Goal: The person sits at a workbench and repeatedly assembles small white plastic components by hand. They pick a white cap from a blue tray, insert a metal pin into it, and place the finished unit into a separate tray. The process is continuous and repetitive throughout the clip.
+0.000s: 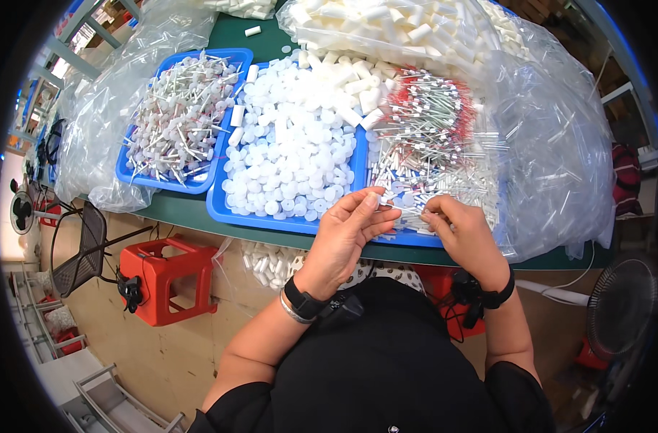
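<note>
My left hand (337,237) is over the front edge of the right-hand blue tray, thumb and index finger pinched on a thin white stick. Across from it, the fingers of my right hand (464,237) are closed together at the tips; what they hold, if anything, is too small to make out. Below and beyond both hands lie loose thin clear tubes (464,189) and a heap of red-and-white thin sticks (431,108). Left of these, the middle blue tray (260,222) holds many translucent white discs (289,162), with white cylinders (354,76) piled at its back.
A left blue tray (137,182) is full of sticks with discs on them. Clear plastic bags flank the green table (192,209); the right bag (552,151) holds clear tubes. Behind is a bag of white cylinders (408,29). A red stool (166,281) and a fan (621,307) stand nearby.
</note>
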A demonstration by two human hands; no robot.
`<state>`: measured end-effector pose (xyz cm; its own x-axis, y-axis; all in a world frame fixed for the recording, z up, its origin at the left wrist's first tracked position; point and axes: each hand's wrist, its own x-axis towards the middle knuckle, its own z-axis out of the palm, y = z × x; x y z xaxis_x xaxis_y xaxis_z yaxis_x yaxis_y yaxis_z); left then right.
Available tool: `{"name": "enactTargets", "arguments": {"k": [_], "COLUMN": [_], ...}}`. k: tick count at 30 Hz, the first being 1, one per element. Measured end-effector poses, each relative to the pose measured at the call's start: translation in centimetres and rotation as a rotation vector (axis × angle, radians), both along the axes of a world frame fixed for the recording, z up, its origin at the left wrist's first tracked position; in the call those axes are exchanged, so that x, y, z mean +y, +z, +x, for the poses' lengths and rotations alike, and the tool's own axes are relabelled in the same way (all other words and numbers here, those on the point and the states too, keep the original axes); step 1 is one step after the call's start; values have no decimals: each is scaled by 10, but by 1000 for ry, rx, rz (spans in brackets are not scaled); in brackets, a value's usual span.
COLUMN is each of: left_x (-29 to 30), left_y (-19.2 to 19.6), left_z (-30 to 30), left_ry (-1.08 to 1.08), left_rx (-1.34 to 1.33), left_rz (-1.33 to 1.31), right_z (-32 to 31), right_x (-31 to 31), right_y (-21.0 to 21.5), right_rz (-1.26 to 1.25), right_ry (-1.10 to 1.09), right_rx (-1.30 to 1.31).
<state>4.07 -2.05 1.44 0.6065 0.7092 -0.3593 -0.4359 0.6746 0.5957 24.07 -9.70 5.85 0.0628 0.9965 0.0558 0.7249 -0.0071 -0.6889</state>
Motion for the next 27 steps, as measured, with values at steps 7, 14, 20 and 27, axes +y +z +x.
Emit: {"name": "enactTargets", "arguments": {"k": [7, 14, 20, 27], "left_x": [-2, -10, -13, 35], "left_y": [-3, 1, 1, 21], "left_z": [3, 7, 3, -32], "left_ry": [12, -84, -151, 120], "left_rx": [6, 72, 43, 274], "left_rz": [4, 109, 149, 450], "right_z": [-7, -10, -13, -23], "right_x": [0, 4, 6, 8], "right_y": [2, -4, -5, -2], "right_rz": [171, 95, -395, -65], "right_ry": [75, 56, -79, -39], "right_rx": [-62, 160, 914, 471]}}
